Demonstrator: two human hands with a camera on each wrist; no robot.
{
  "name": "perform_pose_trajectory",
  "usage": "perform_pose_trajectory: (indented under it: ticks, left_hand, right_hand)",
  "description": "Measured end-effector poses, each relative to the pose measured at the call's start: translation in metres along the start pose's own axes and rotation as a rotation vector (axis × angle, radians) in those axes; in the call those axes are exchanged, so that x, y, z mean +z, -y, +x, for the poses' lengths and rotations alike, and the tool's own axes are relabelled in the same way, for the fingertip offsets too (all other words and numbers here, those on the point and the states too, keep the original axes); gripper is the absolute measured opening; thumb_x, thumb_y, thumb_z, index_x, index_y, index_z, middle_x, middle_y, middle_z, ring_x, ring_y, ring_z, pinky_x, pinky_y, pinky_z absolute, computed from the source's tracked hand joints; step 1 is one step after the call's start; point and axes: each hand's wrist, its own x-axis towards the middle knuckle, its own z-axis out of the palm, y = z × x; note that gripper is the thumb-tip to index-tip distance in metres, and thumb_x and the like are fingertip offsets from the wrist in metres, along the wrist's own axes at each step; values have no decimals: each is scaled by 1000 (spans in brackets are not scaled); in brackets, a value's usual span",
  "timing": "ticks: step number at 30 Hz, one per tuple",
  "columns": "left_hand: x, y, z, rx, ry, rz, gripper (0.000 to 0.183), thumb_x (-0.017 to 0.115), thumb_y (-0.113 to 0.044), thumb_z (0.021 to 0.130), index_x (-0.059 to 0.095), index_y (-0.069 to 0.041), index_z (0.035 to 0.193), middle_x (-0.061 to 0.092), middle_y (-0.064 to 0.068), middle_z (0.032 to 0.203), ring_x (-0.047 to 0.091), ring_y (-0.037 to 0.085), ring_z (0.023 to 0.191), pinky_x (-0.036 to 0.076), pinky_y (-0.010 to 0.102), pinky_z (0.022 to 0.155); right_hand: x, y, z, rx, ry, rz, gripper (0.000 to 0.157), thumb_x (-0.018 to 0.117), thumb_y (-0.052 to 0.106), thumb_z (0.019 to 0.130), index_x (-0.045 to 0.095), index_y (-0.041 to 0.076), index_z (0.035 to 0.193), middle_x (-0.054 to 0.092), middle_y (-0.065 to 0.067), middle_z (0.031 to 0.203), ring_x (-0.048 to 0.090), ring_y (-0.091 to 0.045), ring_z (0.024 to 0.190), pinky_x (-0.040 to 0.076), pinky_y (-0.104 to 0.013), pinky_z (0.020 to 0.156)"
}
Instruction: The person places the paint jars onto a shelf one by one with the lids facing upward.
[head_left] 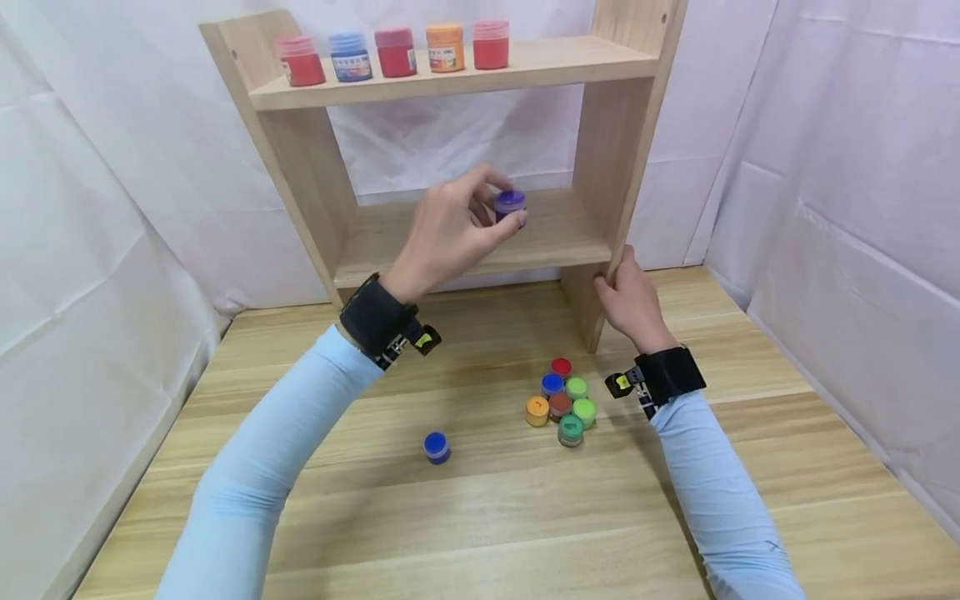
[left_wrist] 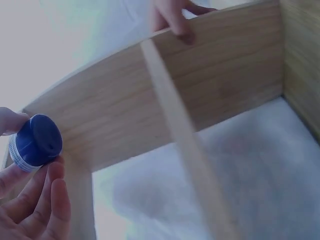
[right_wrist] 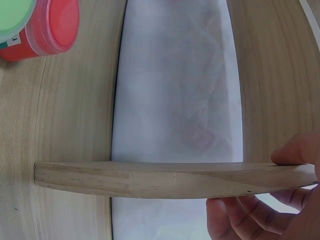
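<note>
My left hand (head_left: 448, 229) pinches a small purple-lidded paint jar (head_left: 509, 202) between thumb and fingers, in front of the middle board of the wooden shelf (head_left: 457, 83). In the left wrist view the same jar (left_wrist: 37, 141) looks dark blue, with a pale label band. My right hand (head_left: 634, 302) grips the lower part of the shelf's right side panel (head_left: 588, 312). Seen from the right wrist, the thumb lies on one face of that panel (right_wrist: 175, 180) and the fingers on the other.
Several paint jars (head_left: 395, 52), red, blue and orange, stand in a row on the top board. On the table (head_left: 480, 525), a cluster of small jars (head_left: 560, 406) sits near my right wrist, and a lone blue jar (head_left: 437, 447) stands farther left. White cloth (head_left: 847, 167) hangs around.
</note>
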Motion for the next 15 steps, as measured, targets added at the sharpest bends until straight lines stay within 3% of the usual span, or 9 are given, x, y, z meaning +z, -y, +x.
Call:
perform_pose_trajectory:
  ticks: [9,15]
  left_hand:
    - [-15,-21,41,17,-4,125,42,65,-44,84,63,-9,108,65,-8,80,54,-1,64,42,20,59]
    - [-29,-34,60,44,-30,206,44,62,-46,86,63,-8,109,65,-7,82,54,2,67,41,20,63]
  right_hand:
    - [0,1,1,-8,-8,-7,50,48,20,94,32,-4,136,51,-27,125,56,-38,104,49,-51,73]
    - [1,0,0,-8,-4,0,51,47,19,94,31,-4,137,50,-27,125,57,-38,103,49,-51,71]
